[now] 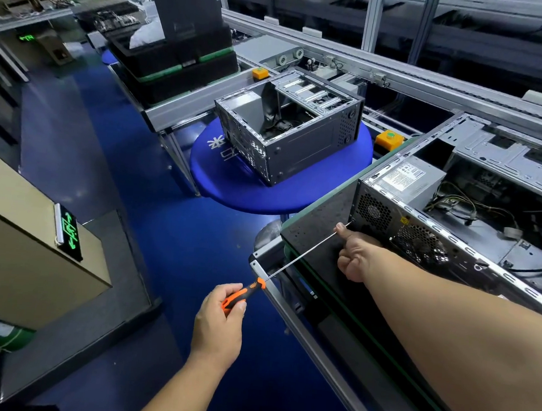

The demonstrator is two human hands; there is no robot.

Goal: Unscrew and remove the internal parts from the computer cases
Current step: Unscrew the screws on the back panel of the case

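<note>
An open computer case lies on the black work mat at the right, its rear panel facing me, with a grey power supply and loose cables inside. My left hand grips the orange-and-black handle of a long screwdriver. Its thin shaft runs up to the right, and the tip meets the rear panel's left corner near the power supply fan grille. My right hand is curled beside the shaft near the tip, thumb up against it.
A second, mostly stripped case sits on a round blue table ahead. Stacked black trays stand at the far left on the conveyor line. Two orange-yellow button boxes sit on the frame. A beige cabinet stands left, across the blue floor.
</note>
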